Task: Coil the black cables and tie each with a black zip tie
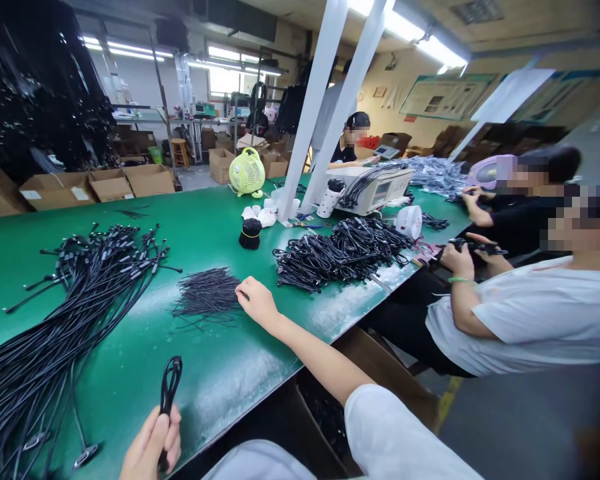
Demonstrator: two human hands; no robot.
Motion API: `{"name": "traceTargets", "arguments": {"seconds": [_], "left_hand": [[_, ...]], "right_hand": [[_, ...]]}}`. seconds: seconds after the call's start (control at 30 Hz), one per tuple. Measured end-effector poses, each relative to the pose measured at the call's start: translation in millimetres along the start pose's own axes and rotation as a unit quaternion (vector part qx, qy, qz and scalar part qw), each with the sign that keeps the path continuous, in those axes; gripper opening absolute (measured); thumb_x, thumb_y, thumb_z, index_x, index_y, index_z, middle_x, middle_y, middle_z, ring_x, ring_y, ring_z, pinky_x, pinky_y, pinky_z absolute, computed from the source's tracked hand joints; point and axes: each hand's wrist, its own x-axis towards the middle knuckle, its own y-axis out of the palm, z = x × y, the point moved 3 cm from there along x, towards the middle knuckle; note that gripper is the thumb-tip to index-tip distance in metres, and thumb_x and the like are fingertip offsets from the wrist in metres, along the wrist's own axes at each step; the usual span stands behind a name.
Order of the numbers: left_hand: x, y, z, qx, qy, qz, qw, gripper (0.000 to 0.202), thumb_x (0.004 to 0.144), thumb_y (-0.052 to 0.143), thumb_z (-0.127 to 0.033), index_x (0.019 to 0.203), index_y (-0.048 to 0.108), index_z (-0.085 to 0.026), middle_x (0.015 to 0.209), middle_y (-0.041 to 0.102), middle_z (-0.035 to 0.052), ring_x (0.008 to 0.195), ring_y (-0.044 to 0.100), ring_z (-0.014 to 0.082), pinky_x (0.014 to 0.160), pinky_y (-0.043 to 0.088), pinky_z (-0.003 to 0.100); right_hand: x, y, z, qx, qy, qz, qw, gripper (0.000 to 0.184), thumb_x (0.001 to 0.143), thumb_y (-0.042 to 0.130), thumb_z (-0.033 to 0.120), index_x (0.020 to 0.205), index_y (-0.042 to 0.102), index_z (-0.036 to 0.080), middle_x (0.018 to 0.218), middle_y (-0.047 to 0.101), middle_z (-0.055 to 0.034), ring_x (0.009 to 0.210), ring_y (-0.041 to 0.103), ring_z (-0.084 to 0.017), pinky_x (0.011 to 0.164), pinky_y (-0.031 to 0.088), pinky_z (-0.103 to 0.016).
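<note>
My left hand (153,445) is closed around a folded black cable (169,383) that sticks up above my fingers, near the front edge of the green table (215,220). My right hand (257,301) reaches out to a flat pile of thin black wire ties (207,295), with the fingers curled and pinching at the pile's right edge. What the fingers hold is too small to make out. A long bundle of black cables (70,300) lies across the table on my left.
A heap of coiled black cables (343,252) lies to the right. Two seated people (520,313) work at the table's right side, a third sits farther back. A yellow fan (247,172), a white machine (375,187) and cardboard boxes (105,185) stand behind.
</note>
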Motion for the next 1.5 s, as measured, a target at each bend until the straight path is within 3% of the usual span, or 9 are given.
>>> {"name": "traceTargets", "arguments": {"seconds": [0.17,0.5,0.63,0.73,0.9,1.07,1.3,1.4,1.5], "left_hand": [[-15.2,11.7,-17.0,0.015,0.017,0.049,0.999,0.05,0.072,0.07,-0.061,0.081,0.056,-0.015,0.057,0.035,-0.0078,0.046,0.034,0.0047,0.047,0.025,0.019],[-20.7,8.3,-23.7,-0.031,0.042,0.078,0.996,0.043,0.08,0.062,-0.057,0.086,0.052,-0.015,0.059,0.035,-0.0082,0.046,0.034,0.0045,0.045,0.024,0.02],[-15.8,13.2,-27.1,-0.108,0.047,0.089,0.989,0.055,0.08,0.066,-0.05,0.119,0.045,-0.018,0.06,0.037,-0.0095,0.044,0.033,0.0048,0.044,0.022,0.019],[-8.3,11.8,-29.7,-0.131,0.064,0.091,0.985,0.062,0.081,0.066,-0.049,0.129,0.043,-0.016,0.061,0.038,-0.009,0.045,0.034,0.0052,0.044,0.024,0.019],[-1.9,-3.1,-31.7,0.051,0.123,0.019,0.991,0.055,0.089,0.053,-0.042,0.136,0.047,-0.014,0.062,0.044,-0.0058,0.051,0.041,0.0086,0.051,0.033,0.022],[-5.2,-14.6,-33.8,0.279,0.146,0.036,0.948,0.045,0.088,0.049,-0.025,0.132,0.056,-0.019,0.062,0.054,-0.0018,0.059,0.047,0.0138,0.059,0.039,0.026],[-9.0,-20.9,-17.5,0.105,-0.001,0.129,0.986,0.083,0.088,0.053,-0.039,0.153,0.012,-0.011,0.052,0.043,-0.0098,0.045,0.039,0.0088,0.046,0.027,0.02],[-9.6,-19.9,-16.5,0.09,-0.023,0.137,0.986,0.086,0.085,0.058,-0.041,0.153,0.014,-0.011,0.053,0.044,-0.0094,0.046,0.04,0.0086,0.045,0.026,0.02],[-14.3,-17.2,-20.1,0.042,-0.043,0.166,0.984,0.066,0.084,0.061,-0.037,0.142,0.039,-0.014,0.057,0.045,-0.0075,0.047,0.038,0.0072,0.045,0.026,0.019]], "right_hand": [[-7.1,-12.6,22.2,0.087,-0.012,-0.032,0.996,0.018,0.095,0.044,0.02,0.091,0.061,0.017,0.095,0.059,-0.0076,0.093,0.054,-0.018,0.085,0.041,-0.029],[-5.1,-11.6,41.3,0.265,0.041,-0.067,0.961,0.01,0.086,0.053,0.024,0.079,0.059,0.019,0.086,0.054,-0.0043,0.069,0.049,-0.015,0.068,0.045,-0.03],[-35.5,-1.7,94.0,0.413,0.062,0.089,0.904,0.014,0.085,0.057,0.03,0.08,0.061,0.018,0.076,0.057,-0.0011,0.065,0.051,-0.013,0.061,0.044,-0.027],[-64.3,-0.3,135.8,0.453,-0.002,0.177,0.874,0.015,0.088,0.056,0.03,0.08,0.061,0.018,0.075,0.057,-0.0012,0.065,0.053,-0.013,0.059,0.045,-0.026],[-72.2,-16.5,164.8,0.245,-0.293,0.067,0.922,0.02,0.096,0.045,0.02,0.093,0.065,0.017,0.09,0.063,-0.0087,0.082,0.057,-0.018,0.072,0.045,-0.032],[-56.1,-24.2,176.9,0.099,-0.576,0.067,0.809,0.029,0.098,0.036,0.013,0.091,0.064,0.014,0.102,0.064,-0.0111,0.097,0.054,-0.021,0.082,0.041,-0.035],[-56.5,-43.0,186.1,-0.001,-0.665,0.111,0.739,0.028,0.097,0.034,0.01,0.092,0.062,0.013,0.085,0.058,-0.0089,0.076,0.05,-0.019,0.066,0.036,-0.036],[-58.3,-45.0,189.2,-0.027,-0.679,0.111,0.725,0.028,0.094,0.036,0.006,0.091,0.063,0.01,0.084,0.057,-0.0113,0.076,0.049,-0.021,0.065,0.034,-0.037],[-57.3,-46.7,190.5,-0.033,-0.701,0.103,0.705,0.028,0.094,0.037,0.008,0.083,0.062,0.014,0.076,0.054,-0.0083,0.071,0.048,-0.02,0.061,0.032,-0.036]]}}
